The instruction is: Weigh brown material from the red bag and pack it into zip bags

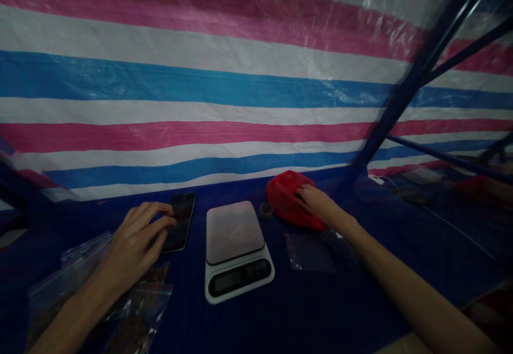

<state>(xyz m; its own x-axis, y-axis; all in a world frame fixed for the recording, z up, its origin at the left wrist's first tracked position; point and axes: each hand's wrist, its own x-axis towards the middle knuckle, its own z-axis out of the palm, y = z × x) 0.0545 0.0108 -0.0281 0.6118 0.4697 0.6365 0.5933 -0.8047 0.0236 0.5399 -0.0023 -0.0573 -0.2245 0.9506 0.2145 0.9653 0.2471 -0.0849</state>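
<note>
Right of the scale (236, 231), red bag (282, 199) sits on surface (320, 311); my right hand (315, 200) is at it, fingers partly hidden, can't tell if pinching. My left hand (138, 234) loosely spread at phone (186, 220). Best work gently, keeping bag clear of scale.

me at what looks like a makeshift stall or small workshop, pink-white-blue striped tarpaulin (180, 134) for a wall before me, blue metal framing (404, 100) to my right, digital kitchen scale (237, 252) and zip-lock bags (141, 311) on my blue tabletop (316, 311)
</note>
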